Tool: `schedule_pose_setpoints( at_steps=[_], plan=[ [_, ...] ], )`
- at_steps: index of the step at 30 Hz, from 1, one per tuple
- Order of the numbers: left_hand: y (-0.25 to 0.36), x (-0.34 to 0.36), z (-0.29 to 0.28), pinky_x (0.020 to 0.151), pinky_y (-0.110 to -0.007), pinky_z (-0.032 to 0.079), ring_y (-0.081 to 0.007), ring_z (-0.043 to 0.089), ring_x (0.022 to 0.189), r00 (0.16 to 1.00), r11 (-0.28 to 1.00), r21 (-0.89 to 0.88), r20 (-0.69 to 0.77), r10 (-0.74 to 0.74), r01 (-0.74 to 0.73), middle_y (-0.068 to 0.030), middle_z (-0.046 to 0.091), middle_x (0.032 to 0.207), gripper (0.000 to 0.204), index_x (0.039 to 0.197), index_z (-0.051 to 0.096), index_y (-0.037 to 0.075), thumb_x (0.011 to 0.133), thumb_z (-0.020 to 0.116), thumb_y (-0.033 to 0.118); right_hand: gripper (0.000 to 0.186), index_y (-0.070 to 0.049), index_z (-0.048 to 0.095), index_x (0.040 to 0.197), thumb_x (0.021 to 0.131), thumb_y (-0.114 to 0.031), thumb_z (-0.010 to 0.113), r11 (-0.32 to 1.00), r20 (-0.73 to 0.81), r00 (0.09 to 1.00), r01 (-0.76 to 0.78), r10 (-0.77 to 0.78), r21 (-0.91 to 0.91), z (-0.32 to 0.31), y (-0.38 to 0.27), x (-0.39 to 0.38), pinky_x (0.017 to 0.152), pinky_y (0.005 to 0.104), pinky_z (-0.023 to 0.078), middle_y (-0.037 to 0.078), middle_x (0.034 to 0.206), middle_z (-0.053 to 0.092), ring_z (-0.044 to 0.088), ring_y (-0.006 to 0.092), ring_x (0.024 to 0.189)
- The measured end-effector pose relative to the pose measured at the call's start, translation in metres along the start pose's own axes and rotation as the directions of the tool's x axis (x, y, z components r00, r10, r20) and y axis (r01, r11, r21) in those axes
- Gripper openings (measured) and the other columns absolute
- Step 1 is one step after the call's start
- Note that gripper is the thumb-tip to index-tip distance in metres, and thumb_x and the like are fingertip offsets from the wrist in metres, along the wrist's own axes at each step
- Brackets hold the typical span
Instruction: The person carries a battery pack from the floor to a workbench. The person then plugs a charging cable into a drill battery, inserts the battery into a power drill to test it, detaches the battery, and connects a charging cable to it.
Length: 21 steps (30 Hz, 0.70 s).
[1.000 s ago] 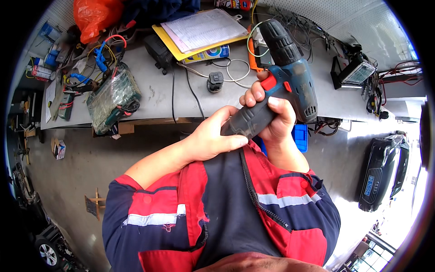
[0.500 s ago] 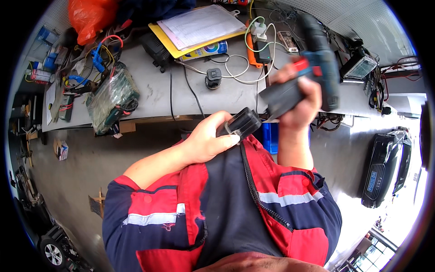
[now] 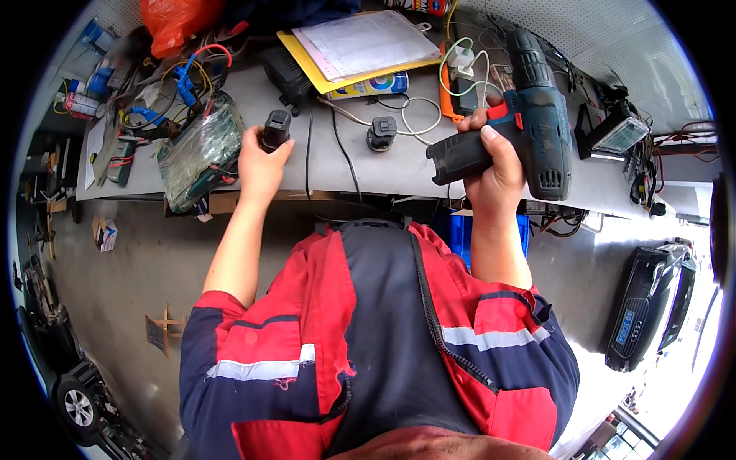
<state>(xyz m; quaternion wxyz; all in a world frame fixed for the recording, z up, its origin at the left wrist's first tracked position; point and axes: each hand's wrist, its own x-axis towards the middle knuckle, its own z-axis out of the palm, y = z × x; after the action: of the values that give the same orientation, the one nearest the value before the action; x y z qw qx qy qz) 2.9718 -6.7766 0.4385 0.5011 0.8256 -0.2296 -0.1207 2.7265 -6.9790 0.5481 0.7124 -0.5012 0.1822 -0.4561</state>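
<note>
The person's left hand grips a black battery over the near part of the desk; from here I can't tell whether it touches the top. The right hand is wrapped around the grip of the drill, held above the desk, chuck pointing away from the wearer. Between the hands, a second battery stands on the desk near a white cable.
</note>
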Motion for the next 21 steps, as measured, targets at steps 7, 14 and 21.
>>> schedule_pose_setpoints(
  at_steps=[7, 14, 21],
  plan=[
    [-0.023, -0.002, 0.018, 0.088, -0.047, 0.050, -0.0444, 0.064, 0.101, 0.993, 0.972, 0.234, -0.115, 0.025, 0.002, -0.0283, 0.064, 0.109, 0.055, 0.124, 0.049, -0.006, 0.086, 0.072, 0.026, 0.054, 0.006, 0.043, 0.131, 0.082, -0.010, 0.059, 0.999, 0.030, 0.999, 0.041, -0.040, -0.018, 0.004, 0.000, -0.002, 0.094, 0.0408, 0.046, 0.013, 0.095, 0.057, 0.059, 0.0253, 0.094],
    [-0.021, -0.013, 0.013, 0.089, -0.051, 0.049, -0.0479, 0.061, 0.103, 0.989, 0.878, 0.458, -0.101, -0.104, 0.139, -0.0307, 0.062, 0.108, 0.065, 0.113, 0.048, -0.009, 0.081, 0.077, 0.040, 0.055, 0.006, 0.043, 0.131, 0.081, -0.010, 0.060, 0.995, 0.034, 0.999, 0.045, -0.042, -0.090, -0.007, 0.001, -0.012, 0.094, 0.0403, 0.047, 0.012, 0.096, 0.057, 0.059, 0.0241, 0.094],
    [0.024, -0.064, 0.012, 0.112, -0.044, 0.035, -0.0404, 0.047, 0.131, 0.843, 0.840, 0.250, -0.132, 0.522, -0.481, -0.0283, 0.048, 0.139, 0.073, 0.140, 0.037, -0.010, 0.081, 0.074, 0.011, 0.062, 0.007, 0.040, 0.133, 0.080, -0.013, 0.065, 0.971, 0.068, 0.997, 0.039, -0.024, -0.236, -0.028, -0.007, -0.022, 0.093, 0.0396, 0.047, 0.012, 0.096, 0.057, 0.058, 0.0226, 0.093]
  ],
)
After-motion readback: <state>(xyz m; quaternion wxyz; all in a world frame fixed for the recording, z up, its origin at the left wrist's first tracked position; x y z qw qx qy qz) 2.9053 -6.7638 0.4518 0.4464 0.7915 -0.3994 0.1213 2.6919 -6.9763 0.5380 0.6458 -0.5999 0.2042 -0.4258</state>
